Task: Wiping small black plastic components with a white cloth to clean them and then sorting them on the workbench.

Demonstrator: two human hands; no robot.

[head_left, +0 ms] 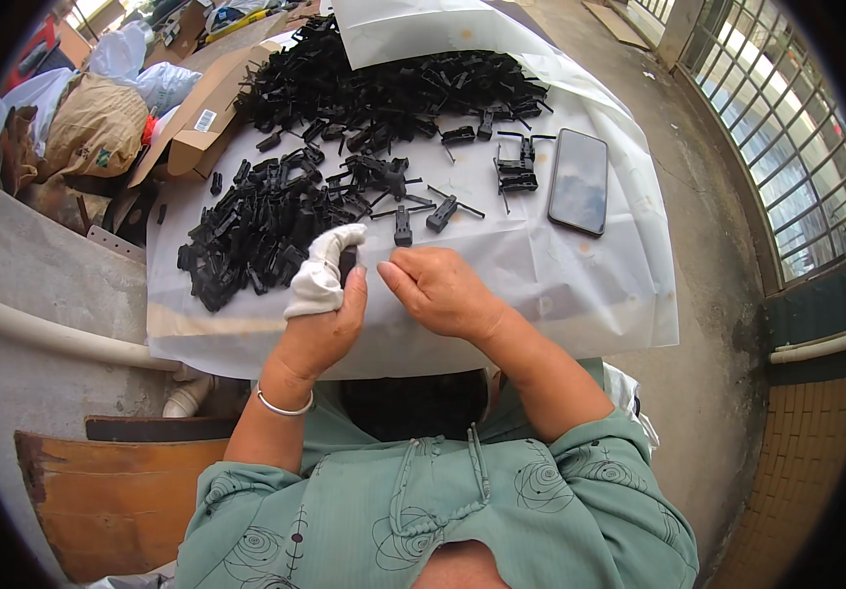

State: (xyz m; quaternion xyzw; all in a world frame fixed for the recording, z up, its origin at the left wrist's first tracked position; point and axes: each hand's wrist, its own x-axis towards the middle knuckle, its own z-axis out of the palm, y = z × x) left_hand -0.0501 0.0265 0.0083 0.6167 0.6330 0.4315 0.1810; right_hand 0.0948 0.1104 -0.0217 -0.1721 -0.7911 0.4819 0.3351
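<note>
My left hand (330, 304) has a white cloth covering (321, 270) over its fingers and is closed on a small black plastic part (347, 262). Close by on the right, my right hand (446, 292) is curled, its thumb pressed to the fingers; whatever it may hold is hidden. Just beyond the hands lie two black pieces with thin arms, one upright (402, 226) and one slanted (442, 213). A heap of similar black parts (261, 221) spreads to the left of my left hand.
A larger black heap (384, 88) fills the table's far side, partly under a white sheet (619, 265). A phone (578, 182) lies at right, with a few black parts (516, 175) beside it. Left stand a cardboard box (197, 133) and bags (99, 123); right, a barred window (786, 128).
</note>
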